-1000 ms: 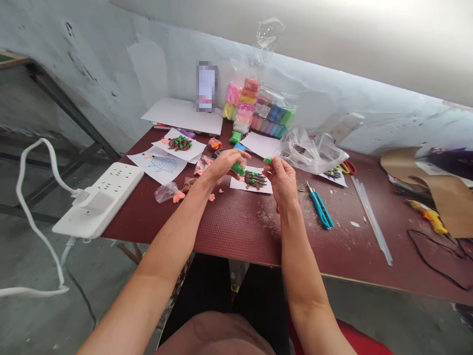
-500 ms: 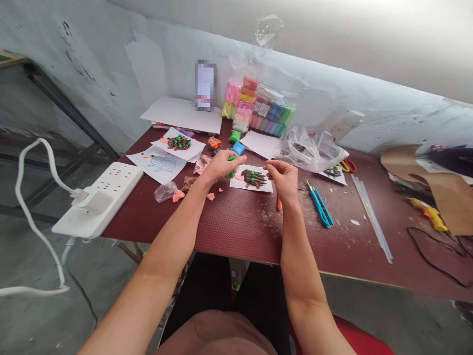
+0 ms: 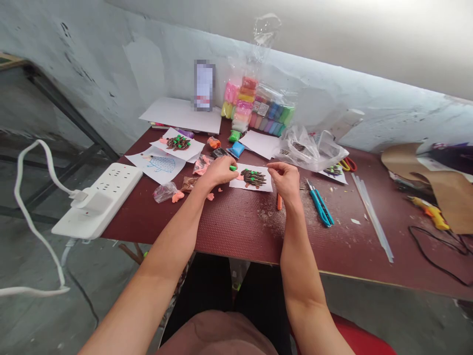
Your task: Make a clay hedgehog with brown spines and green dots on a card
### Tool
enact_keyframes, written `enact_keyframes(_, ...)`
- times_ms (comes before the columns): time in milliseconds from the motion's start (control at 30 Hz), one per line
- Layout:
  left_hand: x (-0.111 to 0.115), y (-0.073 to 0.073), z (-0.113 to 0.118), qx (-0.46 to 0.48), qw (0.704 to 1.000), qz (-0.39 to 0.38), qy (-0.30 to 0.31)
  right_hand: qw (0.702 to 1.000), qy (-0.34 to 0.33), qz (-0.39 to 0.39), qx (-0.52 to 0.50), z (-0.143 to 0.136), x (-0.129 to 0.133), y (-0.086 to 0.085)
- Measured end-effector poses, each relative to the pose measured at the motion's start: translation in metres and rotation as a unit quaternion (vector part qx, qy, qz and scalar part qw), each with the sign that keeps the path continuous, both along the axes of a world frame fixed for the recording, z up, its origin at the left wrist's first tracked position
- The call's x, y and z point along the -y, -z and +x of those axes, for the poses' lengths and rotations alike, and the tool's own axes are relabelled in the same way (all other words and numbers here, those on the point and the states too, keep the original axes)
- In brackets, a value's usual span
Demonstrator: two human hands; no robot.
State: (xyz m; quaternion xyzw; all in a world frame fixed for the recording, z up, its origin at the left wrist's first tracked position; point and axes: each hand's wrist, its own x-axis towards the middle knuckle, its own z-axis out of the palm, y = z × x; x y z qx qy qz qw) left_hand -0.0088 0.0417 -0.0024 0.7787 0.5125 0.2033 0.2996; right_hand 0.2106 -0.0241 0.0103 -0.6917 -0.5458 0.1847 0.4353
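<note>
Bright green clay [image 3: 233, 168] shows between the closed fingers of my left hand [image 3: 220, 172], at the left edge of a white card [image 3: 236, 184]. On that card lies a hedgehog shape [image 3: 254, 177] of dark spiky pieces with green dots and a pink face. My right hand [image 3: 286, 178] is at the card's right side, thumb and fingers pinched together; whatever is between them is too small to make out. An orange stick [image 3: 279, 202] lies just under the right wrist.
Blue-handled cutters [image 3: 321, 207] and clear glue sticks [image 3: 373, 217] lie to the right, with a yellow glue gun [image 3: 430, 213] beyond. A white power strip [image 3: 98, 197] sits at the left edge. Packs of coloured clay [image 3: 266, 111] stand against the wall.
My left hand has turned and come down slightly, and less of the green clay shows. My right hand has shifted slightly, still pinched at the card's right side.
</note>
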Motion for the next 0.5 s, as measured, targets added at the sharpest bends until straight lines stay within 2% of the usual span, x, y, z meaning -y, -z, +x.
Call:
enact_keyframes(133,-0.0008,0.0037,-0.0015,-0.023,1.000,-0.005,-0.009,1.000,0.006,-0.006,-0.007,0.0007,0.0008,0.0009)
enact_keyframes(300,-0.0008,0.0047,-0.0019,0.001,0.998,-0.042,0.039,0.997,0.004,-0.042,0.059,-0.0021,0.0062,-0.0031)
enact_keyframes(400,-0.0006,0.0074,0.0004,0.012,0.999,-0.031,0.042,0.994,-0.006,-0.062,0.086,-0.0024,0.0085,-0.0027)
enact_keyframes(500,-0.0006,0.0102,0.0029,-0.015,0.999,-0.019,0.039,0.993,-0.012,-0.071,0.097,-0.0022,0.0085,0.0002)
